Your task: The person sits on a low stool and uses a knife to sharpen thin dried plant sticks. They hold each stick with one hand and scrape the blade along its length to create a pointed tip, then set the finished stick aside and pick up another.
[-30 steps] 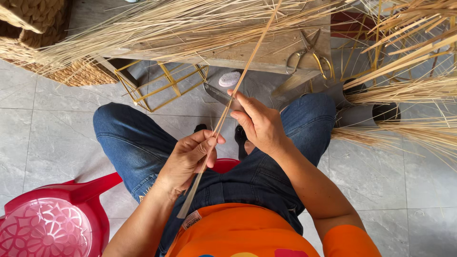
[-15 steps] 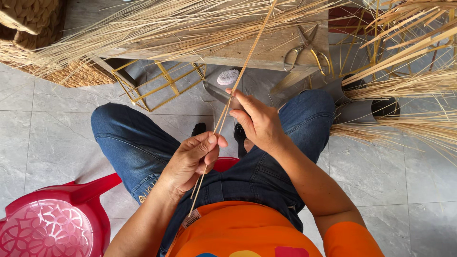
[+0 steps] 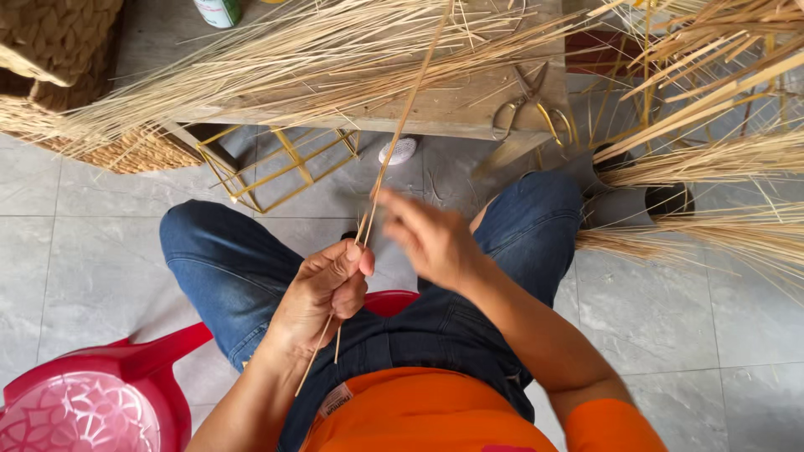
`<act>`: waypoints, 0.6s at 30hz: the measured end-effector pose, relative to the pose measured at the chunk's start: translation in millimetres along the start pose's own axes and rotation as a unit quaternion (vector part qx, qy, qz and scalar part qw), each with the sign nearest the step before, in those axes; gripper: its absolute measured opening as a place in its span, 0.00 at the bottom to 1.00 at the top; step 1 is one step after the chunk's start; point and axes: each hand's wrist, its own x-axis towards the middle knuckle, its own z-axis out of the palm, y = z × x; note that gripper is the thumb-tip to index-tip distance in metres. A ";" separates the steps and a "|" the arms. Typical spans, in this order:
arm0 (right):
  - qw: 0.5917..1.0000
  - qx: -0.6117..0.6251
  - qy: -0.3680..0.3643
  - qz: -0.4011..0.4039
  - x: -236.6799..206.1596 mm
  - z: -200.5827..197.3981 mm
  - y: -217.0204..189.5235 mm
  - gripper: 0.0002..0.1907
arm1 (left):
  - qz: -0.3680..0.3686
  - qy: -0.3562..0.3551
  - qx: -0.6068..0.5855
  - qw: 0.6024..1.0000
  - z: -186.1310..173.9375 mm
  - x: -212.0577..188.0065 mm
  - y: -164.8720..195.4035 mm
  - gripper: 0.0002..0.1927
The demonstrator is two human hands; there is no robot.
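Person sits on a red stool [image 3: 394,300], knees apart, facing a low wooden surface [image 3: 469,109] used here as the landmark.

Left hand [image 3: 322,293], well below the surface & over the lap, is clamped on thin straw strips [image 3: 394,155]: thumb pressed on fingers, pinching them near their lower ends. Short tails stick out under the fist toward the orange shirt [image 3: 419,418]. The strips run up & away from the fist to the surface's near edge, joining the big straw bundle [image 3: 310,59] spread across its top; prob. held taut so they stay straight & separate from the pile.

Right hand [image 3: 431,238], just right of the left & also below the surface, is blurred; fingers loosely spread beside the strips. Can't tell if it grips one.

Scissors [image 3: 528,105] lie at the surface's right end, within reach. Yellow wire frame [image 3: 280,163] sits on the floor under its left side. Woven basket [image 3: 59,75] far left of the surface; more straw bunches [image 3: 712,159] to its right. Red plastic seat [image 3: 75,406] lower left, well apart.
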 end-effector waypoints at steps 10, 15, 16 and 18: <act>0.997 -0.042 -0.029 -0.059 12.4 2.1 -8.2 0.27 | -0.015 0.010 -0.037 0.999 -10.3 -6.1 -5.5 0.13; 0.999 -0.047 -0.004 -0.015 18.1 0.0 -2.6 0.23 | 0.004 0.038 -0.027 0.999 -11.5 -8.3 -4.1 0.12; 1.000 -0.028 0.005 0.002 16.8 2.3 -2.0 0.22 | 0.009 0.042 -0.038 0.998 -12.2 -7.6 -3.2 0.14; 1.000 -0.026 0.012 -0.010 11.9 5.5 0.0 0.23 | -0.002 0.031 -0.034 0.999 -12.6 -6.1 -2.5 0.12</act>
